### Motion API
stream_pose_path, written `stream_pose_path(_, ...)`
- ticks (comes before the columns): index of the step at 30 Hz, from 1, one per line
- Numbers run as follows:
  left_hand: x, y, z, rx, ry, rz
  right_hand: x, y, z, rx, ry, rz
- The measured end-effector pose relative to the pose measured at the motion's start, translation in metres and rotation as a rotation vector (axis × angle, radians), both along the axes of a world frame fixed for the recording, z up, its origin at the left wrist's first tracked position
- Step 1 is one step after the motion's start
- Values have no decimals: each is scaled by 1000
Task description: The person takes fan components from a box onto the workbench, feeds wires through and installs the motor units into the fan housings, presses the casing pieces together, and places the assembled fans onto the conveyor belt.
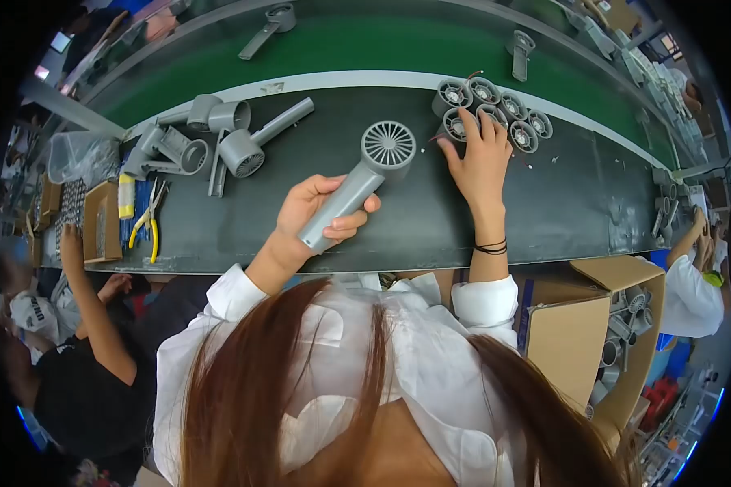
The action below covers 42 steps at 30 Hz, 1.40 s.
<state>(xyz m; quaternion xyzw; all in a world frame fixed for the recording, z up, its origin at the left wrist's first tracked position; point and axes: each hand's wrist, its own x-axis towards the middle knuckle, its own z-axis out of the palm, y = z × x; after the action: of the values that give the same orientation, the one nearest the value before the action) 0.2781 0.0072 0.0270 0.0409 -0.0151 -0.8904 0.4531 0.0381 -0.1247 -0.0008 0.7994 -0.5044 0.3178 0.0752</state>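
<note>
One grey handheld fan [365, 182], round-grilled

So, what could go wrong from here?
The right hand is at tightly clustered round fan units, so it might nudge a neighbour. The thin wire at the cluster's far side could snag. The left hand holds the grey fan body by its handle, head end unsupported, so it might tip if the grip loosens.

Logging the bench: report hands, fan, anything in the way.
Left hand gripping the fan, grille up. Right hand over the round parts, grip unclear. No obstacle seen between hands; pliers lie off to the left.
</note>
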Motion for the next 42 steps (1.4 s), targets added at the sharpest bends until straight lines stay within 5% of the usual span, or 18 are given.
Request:
stream_pose_path(4,8,-5,-29,150,-120,-60,-4,2,-6,9,5,30)
stream_pose_path(10,23,-11,-18,-27,-617,-11,-1,15,6,-2,5,28)
stream_pose_path(16,15,-28,0,-65,-982,-83,14,43,16,110,-180,317)
stream_pose_path(20,12,-29,-3,-364,-1419,-127,13,57,12,211,-189,393)
stream_pose_path(26,0,-31,1,-1115,-2006,310,-5,58,16,212,-256,184)
stream_pose_path(34,-22,-26,5,-1069,-2106,312,7,64,55,43,-226,265)
stream_pose_path(42,-27,-19,-9,-1054,-2026,409,25,65,52,-108,125,216)
